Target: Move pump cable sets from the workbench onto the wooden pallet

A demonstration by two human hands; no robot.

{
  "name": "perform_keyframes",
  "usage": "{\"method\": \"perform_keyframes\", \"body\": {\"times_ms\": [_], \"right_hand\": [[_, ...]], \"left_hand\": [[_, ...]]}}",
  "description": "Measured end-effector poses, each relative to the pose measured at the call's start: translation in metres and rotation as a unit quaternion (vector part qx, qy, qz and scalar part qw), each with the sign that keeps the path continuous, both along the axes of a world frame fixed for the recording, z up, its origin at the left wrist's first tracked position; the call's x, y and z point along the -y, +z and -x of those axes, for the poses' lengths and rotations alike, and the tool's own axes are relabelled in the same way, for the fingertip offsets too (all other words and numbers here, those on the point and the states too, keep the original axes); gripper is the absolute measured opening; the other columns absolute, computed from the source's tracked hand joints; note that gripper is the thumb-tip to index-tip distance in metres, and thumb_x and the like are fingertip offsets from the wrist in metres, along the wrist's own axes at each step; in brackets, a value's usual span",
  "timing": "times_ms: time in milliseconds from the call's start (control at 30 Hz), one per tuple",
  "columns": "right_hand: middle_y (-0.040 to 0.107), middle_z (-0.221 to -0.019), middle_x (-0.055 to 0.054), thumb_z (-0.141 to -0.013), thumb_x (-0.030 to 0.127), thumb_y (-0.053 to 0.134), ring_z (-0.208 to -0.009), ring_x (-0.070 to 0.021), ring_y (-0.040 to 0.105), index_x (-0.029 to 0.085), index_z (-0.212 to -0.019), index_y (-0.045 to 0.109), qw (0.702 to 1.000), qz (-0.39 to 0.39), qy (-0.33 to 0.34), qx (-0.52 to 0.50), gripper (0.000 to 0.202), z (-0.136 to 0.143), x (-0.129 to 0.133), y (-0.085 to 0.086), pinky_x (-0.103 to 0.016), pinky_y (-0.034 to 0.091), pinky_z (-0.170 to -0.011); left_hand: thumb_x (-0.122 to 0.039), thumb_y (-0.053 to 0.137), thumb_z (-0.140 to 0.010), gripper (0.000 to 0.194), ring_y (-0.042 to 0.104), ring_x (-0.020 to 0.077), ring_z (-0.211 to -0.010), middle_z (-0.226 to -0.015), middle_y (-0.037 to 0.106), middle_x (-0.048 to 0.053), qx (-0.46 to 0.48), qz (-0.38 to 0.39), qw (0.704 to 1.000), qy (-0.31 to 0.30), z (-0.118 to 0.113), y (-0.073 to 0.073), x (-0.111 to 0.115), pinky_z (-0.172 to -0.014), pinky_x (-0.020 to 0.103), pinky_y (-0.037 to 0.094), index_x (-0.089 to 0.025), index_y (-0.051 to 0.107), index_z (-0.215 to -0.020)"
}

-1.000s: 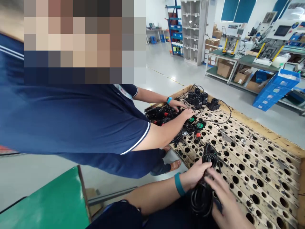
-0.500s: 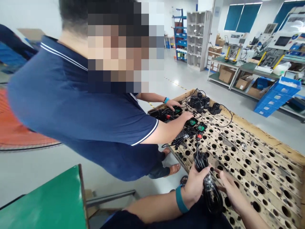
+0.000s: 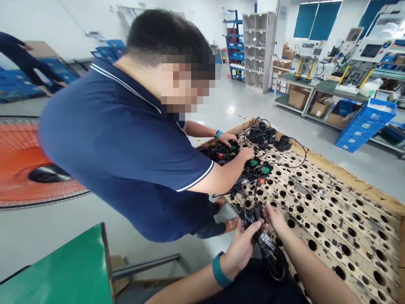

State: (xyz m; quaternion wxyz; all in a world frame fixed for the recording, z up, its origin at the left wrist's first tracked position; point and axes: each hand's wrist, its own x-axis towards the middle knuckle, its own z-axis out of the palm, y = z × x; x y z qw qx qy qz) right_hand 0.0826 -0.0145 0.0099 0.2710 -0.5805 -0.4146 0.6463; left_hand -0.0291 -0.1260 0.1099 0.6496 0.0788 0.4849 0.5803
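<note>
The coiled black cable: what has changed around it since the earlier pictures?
The right hand has moved leftward in view, to the upper end of the coiled black cable, which also shifted left. The left hand keeps its grip; the black devices stay put.

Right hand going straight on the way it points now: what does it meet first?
Most likely the black coil in the left hand, just ahead of the right hand; depth is unclear, so they may be touching.

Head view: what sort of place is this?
Probably a factory assembly workshop: a white machine with a screen stands on a bench, blue bins are stacked nearby, and a black cable bundle is in hand.
</note>
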Motion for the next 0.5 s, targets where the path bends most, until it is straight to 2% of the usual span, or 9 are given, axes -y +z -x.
{"method": "perform_keyframes", "body": {"times_ms": [67, 133, 200, 267, 333, 367, 433, 500], "right_hand": [[0.074, -0.094, -0.008, -0.076, 0.084, 0.061, -0.079, -0.0198, 0.066, 0.018, -0.094, 0.067, 0.997, 0.041, -0.025, -0.056, 0.069, 0.013, -0.025, 0.014, -0.03, 0.05, -0.065], [0.074, -0.09, -0.007, -0.074, 0.078, 0.07, -0.071, -0.0189, 0.068, 0.019, -0.103, 0.063, 0.989, 0.096, -0.001, -0.109, 0.066, 0.022, -0.049, 0.033, -0.03, 0.051, -0.062], [0.075, -0.088, -0.009, -0.072, 0.061, 0.082, -0.066, -0.0204, 0.068, 0.017, -0.106, 0.061, 0.977, 0.15, 0.044, -0.145, 0.059, 0.02, -0.069, 0.048, -0.031, 0.052, -0.059], [0.077, -0.09, -0.012, -0.071, 0.038, 0.087, -0.063, -0.0193, 0.067, 0.015, -0.101, 0.064, 0.97, 0.173, 0.063, -0.157, 0.045, 0.003, -0.084, 0.055, -0.029, 0.05, -0.056], [0.077, -0.09, -0.012, -0.073, 0.024, 0.081, -0.065, -0.017, 0.067, 0.014, -0.096, 0.066, 0.972, 0.164, 0.048, -0.159, 0.029, -0.028, -0.091, 0.052, -0.026, 0.05, -0.056], [0.077, -0.089, -0.01, -0.075, 0.023, 0.078, -0.067, -0.0166, 0.068, 0.015, -0.094, 0.067, 0.974, 0.161, 0.028, -0.158, 0.024, -0.047, -0.091, 0.047, -0.026, 0.051, -0.058], [0.076, -0.081, -0.007, -0.081, 0.031, 0.073, -0.068, -0.0178, 0.068, 0.017, -0.09, 0.065, 0.973, 0.166, -0.027, -0.157, 0.019, -0.087, -0.085, 0.033, -0.028, 0.053, -0.062], [0.073, -0.074, -0.006, -0.086, 0.053, 0.067, -0.063, -0.0193, 0.066, 0.02, -0.089, 0.064, 0.972, 0.173, -0.065, -0.142, 0.033, -0.12, -0.068, 0.016, -0.031, 0.054, -0.062]], "left_hand": [[-0.043, 0.089, -0.069, 0.05, 0.069, 0.0234, -0.089, -0.103, 0.072, 0.008, -0.066, -0.015, 0.997, -0.037, -0.005, 0.001, -0.004, -0.084, 0.04, 0.058, -0.021, 0.062, -0.104], [-0.04, 0.089, -0.07, 0.057, 0.067, 0.0249, -0.101, -0.114, 0.069, 0.01, -0.153, -0.057, 0.984, -0.067, -0.011, 0.002, -0.011, -0.092, 0.041, 0.055, -0.022, 0.058, -0.114], [-0.031, 0.089, -0.069, 0.07, 0.06, 0.0273, -0.121, -0.131, 0.063, 0.012, -0.232, -0.11, 0.961, -0.105, -0.018, 0.003, -0.018, -0.107, 0.041, 0.047, -0.022, 0.053, -0.128], [-0.024, 0.088, -0.068, 0.08, 0.054, 0.0288, -0.131, -0.14, 0.058, 0.014, -0.275, -0.146, 0.938, -0.155, -0.027, -0.001, -0.026, -0.115, 0.041, 0.04, -0.021, 0.048, -0.137], [-0.021, 0.085, -0.07, 0.077, 0.057, 0.0293, -0.126, -0.135, 0.06, 0.014, -0.294, -0.148, 0.925, -0.19, -0.038, -0.01, -0.034, -0.112, 0.042, 0.043, -0.019, 0.048, -0.137], [-0.021, 0.083, -0.07, 0.074, 0.058, 0.0292, -0.123, -0.132, 0.062, 0.014, -0.302, -0.14, 0.924, -0.19, -0.044, -0.018, -0.039, -0.11, 0.043, 0.044, -0.019, 0.049, -0.136], [-0.02, 0.082, -0.069, 0.071, 0.06, 0.0291, -0.121, -0.129, 0.064, 0.013, -0.328, -0.117, 0.921, -0.176, -0.058, -0.039, -0.049, -0.109, 0.044, 0.046, -0.017, 0.051, -0.133], [-0.018, 0.081, -0.067, 0.072, 0.057, 0.0305, -0.125, -0.133, 0.062, 0.015, -0.365, -0.109, 0.907, -0.178, -0.07, -0.062, -0.058, -0.113, 0.046, 0.043, -0.015, 0.053, -0.133]]}}
